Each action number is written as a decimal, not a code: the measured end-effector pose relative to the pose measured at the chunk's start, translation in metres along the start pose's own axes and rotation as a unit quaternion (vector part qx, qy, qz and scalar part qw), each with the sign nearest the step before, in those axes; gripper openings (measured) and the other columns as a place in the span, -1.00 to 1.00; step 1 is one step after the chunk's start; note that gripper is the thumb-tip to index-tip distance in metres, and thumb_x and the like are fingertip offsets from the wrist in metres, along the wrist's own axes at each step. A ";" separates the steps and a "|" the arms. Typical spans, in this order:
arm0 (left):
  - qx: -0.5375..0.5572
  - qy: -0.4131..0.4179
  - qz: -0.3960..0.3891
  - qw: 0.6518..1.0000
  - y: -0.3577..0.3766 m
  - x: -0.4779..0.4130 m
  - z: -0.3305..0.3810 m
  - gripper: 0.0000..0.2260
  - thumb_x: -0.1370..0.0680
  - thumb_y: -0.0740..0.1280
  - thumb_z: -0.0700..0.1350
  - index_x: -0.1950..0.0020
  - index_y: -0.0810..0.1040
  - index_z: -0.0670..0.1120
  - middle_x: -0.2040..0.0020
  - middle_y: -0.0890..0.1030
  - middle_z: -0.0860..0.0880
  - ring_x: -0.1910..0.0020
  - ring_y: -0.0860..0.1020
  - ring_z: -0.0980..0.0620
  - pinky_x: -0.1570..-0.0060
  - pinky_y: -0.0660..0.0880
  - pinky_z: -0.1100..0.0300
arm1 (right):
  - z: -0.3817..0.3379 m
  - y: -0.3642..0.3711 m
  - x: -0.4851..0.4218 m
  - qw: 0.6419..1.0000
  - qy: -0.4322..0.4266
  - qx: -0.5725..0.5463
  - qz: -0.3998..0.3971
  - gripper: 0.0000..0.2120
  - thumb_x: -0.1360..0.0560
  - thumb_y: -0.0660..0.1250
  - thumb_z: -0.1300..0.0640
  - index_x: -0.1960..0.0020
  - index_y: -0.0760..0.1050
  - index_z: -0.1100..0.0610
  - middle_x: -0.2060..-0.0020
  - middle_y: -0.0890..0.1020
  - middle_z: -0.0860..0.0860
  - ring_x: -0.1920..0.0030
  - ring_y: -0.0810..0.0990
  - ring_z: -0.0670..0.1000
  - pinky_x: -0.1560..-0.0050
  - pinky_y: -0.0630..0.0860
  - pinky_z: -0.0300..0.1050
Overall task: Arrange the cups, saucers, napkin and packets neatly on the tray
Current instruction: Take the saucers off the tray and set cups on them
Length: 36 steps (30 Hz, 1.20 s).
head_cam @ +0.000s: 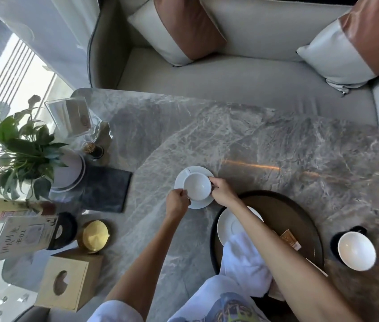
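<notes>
Tabletop [276,147] of grey veined marble fills most of my feed, with a pale sofa [242,73] behind it. Next in size is the round dark tray [283,212], sitting at the near right of the table and partly under the right forearm. On it, at the near edge, lies a rumpled white napkin [244,263], and it overlaps the tray saucer [228,225], which lies flat at the tray's left side. Off the tray, just beyond its left rim, the far saucer [197,170] rests on the marble with the white cup [196,185] upright on it.

On the left edge of the table I see a cardboard tissue box [67,277] and a potted plant [21,145] (neither near the hands). A black mug [355,251] with a white inside stands on the table just right of the tray — upright and apart from both hands.

The left hand [176,203] has its fingers curled and pinches the far saucer's near-left rim. The right hand [222,190] is closed on the white cup's right side; its fingers hide the handle, so I can't tell exactly how it grips there. Smallest of all, an orange-brown packet [290,239] lies flat on the tray, right of the forearm.
</notes>
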<state>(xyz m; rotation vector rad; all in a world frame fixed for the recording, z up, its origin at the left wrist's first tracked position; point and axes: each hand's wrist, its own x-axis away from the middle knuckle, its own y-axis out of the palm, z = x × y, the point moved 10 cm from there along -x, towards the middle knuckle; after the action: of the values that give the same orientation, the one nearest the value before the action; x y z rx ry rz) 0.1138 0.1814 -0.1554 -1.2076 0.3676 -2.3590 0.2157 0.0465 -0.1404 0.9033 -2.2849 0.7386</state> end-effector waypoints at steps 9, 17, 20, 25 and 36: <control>-0.021 0.003 0.009 1.000 -0.001 0.008 0.010 -0.68 -0.64 0.15 -0.17 -0.31 0.48 -0.30 -0.14 0.63 -0.32 -0.18 0.57 -0.26 -0.23 0.48 -0.11 | 0.001 0.003 0.002 0.999 -0.038 -0.021 0.002 -0.57 -0.57 0.11 0.44 -0.36 0.48 0.18 -0.25 0.60 0.15 -0.31 0.53 0.16 -0.37 0.44 0.10; -0.048 0.034 -0.002 0.998 -0.002 0.002 0.019 -0.68 -0.59 0.09 -0.31 -0.30 0.44 -0.36 -0.21 0.53 -0.41 -0.22 0.49 -0.36 -0.16 0.46 -0.16 | 0.016 0.009 0.003 1.000 -0.005 -0.001 0.029 -0.63 -0.53 0.11 0.41 -0.24 0.54 0.24 -0.15 0.65 0.21 -0.24 0.56 0.22 -0.31 0.46 0.21; -0.052 0.032 -0.005 0.998 -0.001 -0.006 0.022 -0.67 -0.57 0.08 -0.35 -0.30 0.43 -0.41 -0.22 0.50 -0.43 -0.24 0.46 -0.37 -0.17 0.44 -0.18 | 0.021 0.011 0.008 0.999 -0.002 -0.021 0.040 -0.65 -0.53 0.15 0.37 -0.23 0.56 0.21 -0.12 0.66 0.16 -0.22 0.57 0.18 -0.29 0.49 0.17; -0.053 0.042 -0.009 0.998 0.000 -0.009 0.021 -0.71 -0.56 0.09 -0.37 -0.19 0.52 -0.33 -0.05 0.58 -0.33 -0.10 0.54 -0.28 -0.01 0.46 -0.08 | 0.024 0.009 0.009 0.997 0.001 -0.055 0.046 -0.64 -0.56 0.19 0.36 -0.28 0.56 0.17 -0.17 0.66 0.11 -0.27 0.56 0.12 -0.35 0.46 0.14; -0.084 0.081 0.060 0.991 -0.008 0.006 0.036 -0.62 -0.64 0.11 -0.18 -0.45 0.26 -0.25 -0.30 0.43 -0.31 -0.26 0.45 -0.28 -0.21 0.43 -0.10 | 0.041 -0.016 0.015 0.991 0.020 -0.109 0.072 -0.65 -0.59 0.20 0.28 -0.37 0.47 0.20 -0.16 0.64 0.08 -0.24 0.58 0.08 -0.35 0.47 0.10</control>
<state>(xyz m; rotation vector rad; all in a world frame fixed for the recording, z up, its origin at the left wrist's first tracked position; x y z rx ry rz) 0.1376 0.1843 -0.1271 -1.0369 0.6861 -2.3658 0.2068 0.0033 -0.1539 0.6240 -2.3568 0.5475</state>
